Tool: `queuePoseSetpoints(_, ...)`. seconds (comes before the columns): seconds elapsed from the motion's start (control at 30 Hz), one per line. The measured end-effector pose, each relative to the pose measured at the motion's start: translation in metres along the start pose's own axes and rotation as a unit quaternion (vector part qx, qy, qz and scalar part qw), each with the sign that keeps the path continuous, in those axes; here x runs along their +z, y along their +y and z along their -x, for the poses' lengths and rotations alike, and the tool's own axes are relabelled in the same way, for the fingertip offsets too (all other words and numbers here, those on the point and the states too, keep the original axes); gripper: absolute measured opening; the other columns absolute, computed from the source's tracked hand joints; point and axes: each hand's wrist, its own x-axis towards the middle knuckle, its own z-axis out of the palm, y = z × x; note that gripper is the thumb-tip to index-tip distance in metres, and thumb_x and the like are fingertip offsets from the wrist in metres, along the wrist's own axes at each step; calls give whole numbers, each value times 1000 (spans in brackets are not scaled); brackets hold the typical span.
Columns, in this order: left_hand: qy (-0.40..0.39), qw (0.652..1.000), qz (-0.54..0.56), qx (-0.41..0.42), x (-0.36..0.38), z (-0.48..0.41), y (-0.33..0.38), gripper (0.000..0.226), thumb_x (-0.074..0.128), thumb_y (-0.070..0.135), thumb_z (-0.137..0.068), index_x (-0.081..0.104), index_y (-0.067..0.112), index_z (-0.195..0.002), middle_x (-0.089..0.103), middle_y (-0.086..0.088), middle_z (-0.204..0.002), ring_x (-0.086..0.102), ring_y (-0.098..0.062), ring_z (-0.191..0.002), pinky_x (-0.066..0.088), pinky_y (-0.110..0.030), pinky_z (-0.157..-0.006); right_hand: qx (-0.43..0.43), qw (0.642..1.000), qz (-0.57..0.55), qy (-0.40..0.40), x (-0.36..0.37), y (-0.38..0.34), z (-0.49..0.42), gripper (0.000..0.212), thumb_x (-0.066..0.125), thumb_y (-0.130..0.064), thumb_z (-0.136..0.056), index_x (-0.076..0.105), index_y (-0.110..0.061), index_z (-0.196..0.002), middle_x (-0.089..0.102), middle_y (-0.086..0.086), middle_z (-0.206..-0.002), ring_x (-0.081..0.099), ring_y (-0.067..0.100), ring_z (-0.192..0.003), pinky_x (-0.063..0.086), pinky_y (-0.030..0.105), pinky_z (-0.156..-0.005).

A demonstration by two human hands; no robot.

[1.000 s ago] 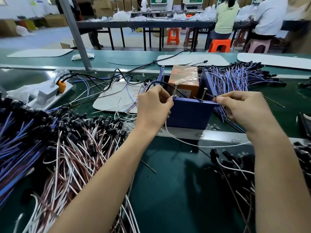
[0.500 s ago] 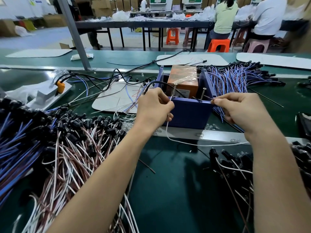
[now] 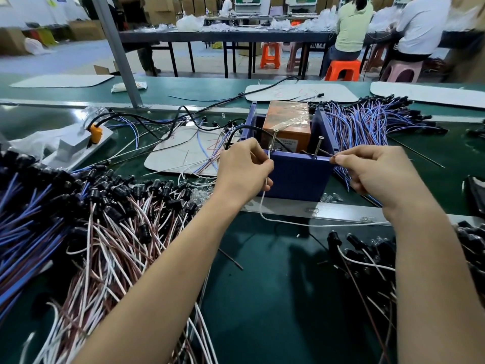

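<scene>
Left hand (image 3: 244,169) pinches the white wire (image 3: 288,224) at the front rim of the blue box (image 3: 299,177), just beside the left screw (image 3: 273,140); curled fingers hide the contact. The wire sags to the table edge and runs right, lost behind the right wrist. Right hand (image 3: 378,174) pinches a thin dark strand (image 3: 328,153) near the right screw (image 3: 319,145); whether it is the same wire, unclear.

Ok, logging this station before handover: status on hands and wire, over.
Left hand pinches white wire at left screw of blue box. Right hand pinches thin strand by right screw. Wire slack loops below box. Wire piles flank, none between hands.
</scene>
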Motion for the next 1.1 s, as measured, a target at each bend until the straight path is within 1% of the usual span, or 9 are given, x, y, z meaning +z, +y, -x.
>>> queuePoseSetpoints(0.13, -6, 1000, 1, 4, 0, 0, 0, 19, 60, -2, -83, 54, 10, -70, 61, -3, -51, 66, -17, -47, 52, -23, -44, 2, 1000, 1, -1, -1, -1, 1, 13, 63, -10, -89, 70, -9, -78, 38, -14, -37, 30, 6, -34, 28, 15, -38)
queuePoseSetpoints(0.3, -6, 1000, 0, 8, 0, 1, 0, 18, 61, -2, -84, 54, 9, -70, 61, -5, -53, 66, -17, -47, 54, -24, -44, 6, 1000, 0, -1, -1, -2, 2, 14, 63, -9, -89, 70, -9, -77, 37, -13, -37, 29, 7, -36, 28, 21, -44)
queuePoseSetpoints(0.47, 6, 1000, -5, 8, 2, 2, 1, 17, 59, -2, -83, 55, 10, -72, 60, -3, -53, 62, -12, -43, 54, -26, -44, 15, 1000, -14, -4, -1, -5, 4, 16, 61, -4, -89, 67, -7, -74, 36, -12, -36, 28, 6, -34, 26, 14, -37)
queuePoseSetpoints(0.6, 4, 1000, -4, 5, 1, 1, 0, 17, 59, -2, -83, 56, 11, -73, 60, -3, -53, 63, -12, -43, 54, -25, -43, 24, 1000, -14, -13, 1, -6, 5, 17, 59, -2, -89, 66, -5, -74, 35, -12, -34, 28, 4, -32, 25, 13, -35)
queuePoseSetpoints(0.7, 4, 1000, -5, 4, 2, 0, 0, 15, 59, -2, -84, 57, 10, -74, 61, -3, -53, 64, -15, -45, 56, -28, -46, 33, 999, -19, -17, 3, -6, 6, 19, 58, -1, -90, 65, -5, -73, 36, -9, -35, 28, 6, -32, 26, 15, -36)
queuePoseSetpoints(0.83, 4, 1000, -5, 2, 1, 0, -1, 13, 60, -2, -84, 58, 8, -76, 61, -4, -54, 65, -16, -46, 57, -30, -48, 58, 998, -14, -36, 6, -6, 7, 19, 53, -4, -94, 58, -10, -77, 46, -5, -36, 38, 8, -31, 36, 14, -35)
queuePoseSetpoints(0.93, 2, 1000, -6, 3, 1, 0, -1, 13, 60, -2, -84, 57, 8, -75, 62, -4, -54, 65, -16, -47, 57, -30, -48, 81, 995, -22, -58, 10, -8, 8, 18, 48, -9, -98, 50, -13, -82, 58, 0, -42, 51, 12, -32, 44, 19, -39)
queuePoseSetpoints(1.03, 1, 1000, -5, 2, 0, 0, -1, 14, 60, -2, -84, 57, 9, -75, 62, -4, -55, 65, -16, -46, 57, -29, -48, 83, 993, -5, -84, 20, -9, 10, 20, 45, -12, -100, 43, -14, -81, 68, 3, -52, 57, 12, -37, 42, 21, -43)
queuePoseSetpoints(1.1, 2, 1000, -4, 1, 0, 0, -1, 15, 60, -1, -84, 57, 9, -74, 62, -4, -55, 65, -15, -46, 57, -29, -48, 83, 993, 1, -78, 27, -7, 9, 21, 44, -13, -101, 42, -14, -80, 70, 4, -56, 57, 12, -37, 41, 21, -42)
